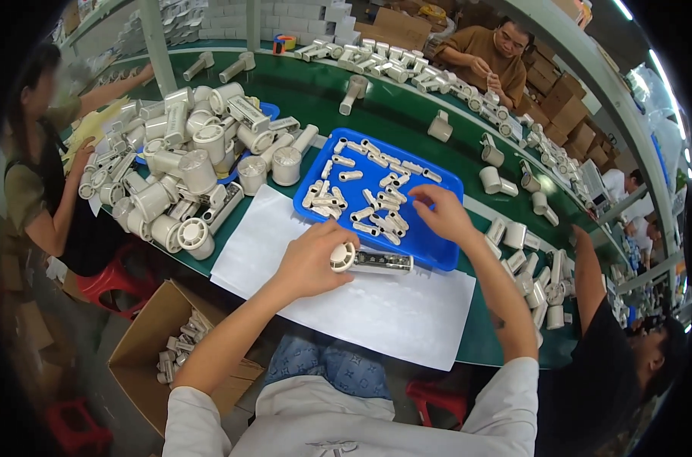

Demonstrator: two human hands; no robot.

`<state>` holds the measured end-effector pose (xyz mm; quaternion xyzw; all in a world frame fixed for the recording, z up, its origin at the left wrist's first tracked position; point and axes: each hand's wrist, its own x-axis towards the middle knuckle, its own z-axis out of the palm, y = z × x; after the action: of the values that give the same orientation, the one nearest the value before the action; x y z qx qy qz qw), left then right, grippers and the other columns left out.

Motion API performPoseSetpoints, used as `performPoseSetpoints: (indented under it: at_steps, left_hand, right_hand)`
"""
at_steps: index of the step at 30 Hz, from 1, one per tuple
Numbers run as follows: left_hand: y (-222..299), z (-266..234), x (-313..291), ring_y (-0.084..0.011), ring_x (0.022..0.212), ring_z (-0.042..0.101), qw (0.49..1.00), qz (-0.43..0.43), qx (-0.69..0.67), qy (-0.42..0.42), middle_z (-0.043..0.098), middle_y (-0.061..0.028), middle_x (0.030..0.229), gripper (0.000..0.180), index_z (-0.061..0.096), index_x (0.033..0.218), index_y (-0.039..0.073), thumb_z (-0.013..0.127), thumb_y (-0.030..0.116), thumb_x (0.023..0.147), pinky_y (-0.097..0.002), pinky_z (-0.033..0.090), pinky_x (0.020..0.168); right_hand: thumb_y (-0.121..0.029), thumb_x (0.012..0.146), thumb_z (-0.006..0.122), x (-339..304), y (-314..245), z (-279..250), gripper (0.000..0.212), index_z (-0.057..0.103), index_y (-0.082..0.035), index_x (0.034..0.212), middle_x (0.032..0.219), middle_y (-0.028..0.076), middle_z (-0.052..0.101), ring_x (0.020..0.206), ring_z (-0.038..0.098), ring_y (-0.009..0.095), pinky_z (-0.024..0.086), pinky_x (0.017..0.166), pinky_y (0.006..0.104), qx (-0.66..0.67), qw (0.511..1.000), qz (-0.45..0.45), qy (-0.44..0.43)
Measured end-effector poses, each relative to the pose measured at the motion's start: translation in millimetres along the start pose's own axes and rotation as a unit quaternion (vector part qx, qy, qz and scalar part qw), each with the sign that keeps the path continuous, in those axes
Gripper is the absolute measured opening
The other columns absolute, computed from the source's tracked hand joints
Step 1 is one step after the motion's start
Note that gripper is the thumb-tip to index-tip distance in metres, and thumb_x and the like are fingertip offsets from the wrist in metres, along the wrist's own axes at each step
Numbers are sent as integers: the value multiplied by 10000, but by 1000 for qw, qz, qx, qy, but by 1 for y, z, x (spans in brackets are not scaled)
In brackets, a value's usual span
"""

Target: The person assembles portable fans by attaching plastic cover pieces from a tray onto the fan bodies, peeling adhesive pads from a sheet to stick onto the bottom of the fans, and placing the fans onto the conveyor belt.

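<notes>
My left hand (pixel 312 261) is closed round a white handheld device with a round, vented end (pixel 343 257). Its handle (pixel 384 262) lies open, showing dark inner parts, and points right over white paper. My right hand (pixel 442 216) hovers at the right side of a blue tray (pixel 430 255), fingers bent and apart, with nothing visible in them. Inside the tray are many small white elongated plastic pieces (pixel 351 175) with dark ends, some in rows and others in loose clumps.
White paper sheets (pixel 300 312) cover the bench edge. A pile of white devices (pixel 197 164) rises at left; more (pixel 525 274) lie at right. Others ride a green conveyor belt (pixel 395 107). A cardboard box (pixel 144 346) stands below left. Co-workers sit left, right and opposite.
</notes>
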<state>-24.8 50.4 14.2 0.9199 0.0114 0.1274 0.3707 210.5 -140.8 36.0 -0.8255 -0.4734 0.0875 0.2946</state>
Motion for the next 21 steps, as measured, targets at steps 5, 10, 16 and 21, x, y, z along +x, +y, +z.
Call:
performPoseSetpoints:
  at_steps: [5,10,16,21]
  left_hand:
    - [-17,13,-11,-291,1142,554,999,11,-24,46,566,-99,1190,573,618,1156,136,858,182,638,-381,472,933]
    - [-5,-2,-16,-331,1189,519,989,48,-30,139,539,-149,1248,609,586,1212,85,859,207,682,-406,434,992]
    - [18,-16,-1,-254,1030,614,971,58,-142,185,616,-120,1127,614,549,1316,85,806,243,781,-344,504,834]
    - [21,-8,8,-191,824,660,958,88,-245,123,697,-67,931,405,656,1199,97,773,184,822,-306,526,706]
  right_hand:
    - [-147,854,664,27,24,31,274,672,-33,1103,961,135,656,795,653,270,535,747,379,-106,994,20,19]
    - [-125,846,680,18,13,30,244,681,-27,1070,936,149,651,786,656,272,533,729,385,-175,976,-7,129]
    - [-35,826,692,-34,-80,7,232,681,-34,1057,897,125,680,753,676,244,542,664,322,-46,983,-143,105]
    - [16,795,709,-57,-108,3,275,680,-15,1067,925,109,688,794,681,197,546,696,298,-43,980,-184,59]
